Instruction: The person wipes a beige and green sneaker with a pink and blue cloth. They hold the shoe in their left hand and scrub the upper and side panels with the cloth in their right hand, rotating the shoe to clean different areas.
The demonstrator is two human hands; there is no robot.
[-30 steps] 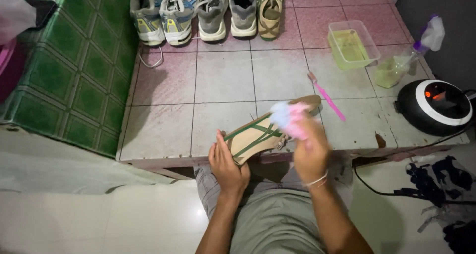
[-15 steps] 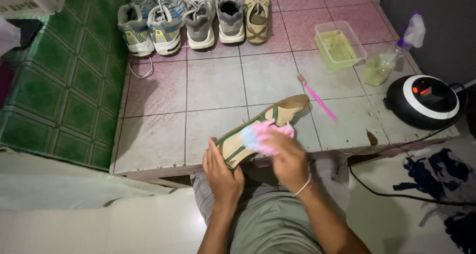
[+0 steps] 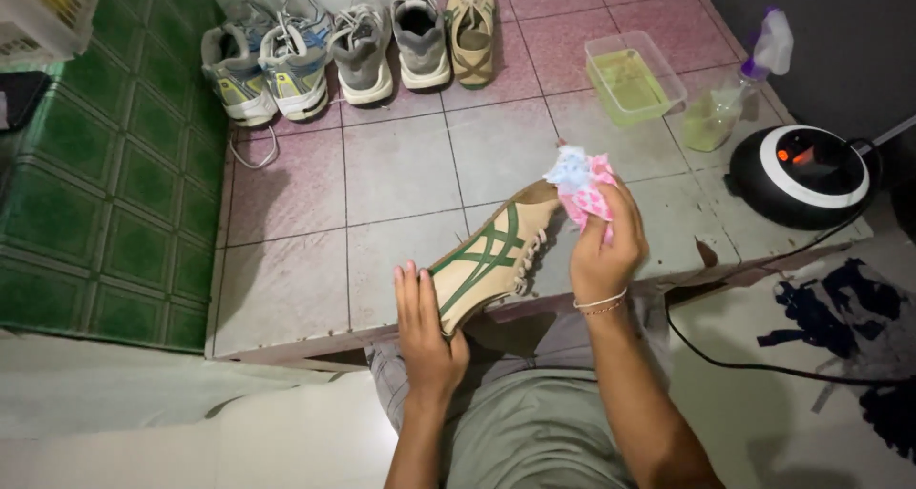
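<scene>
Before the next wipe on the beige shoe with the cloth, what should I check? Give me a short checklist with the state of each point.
1. Left hand holds the beige shoe at its heel end: ok.
2. Right hand grips the pink cloth: ok.
3. Cloth touches the shoe's toe end: ok.
4. Cloth is damp enough: cannot tell.
5. Tub of yellowish liquid and spray bottle stand upright, apart from the hands: ok.
6. Black cable lies clear of both arms: ok.

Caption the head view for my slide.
Left hand steadies a tan sneaker while right hand presses a pink cloth to its toe.
</scene>
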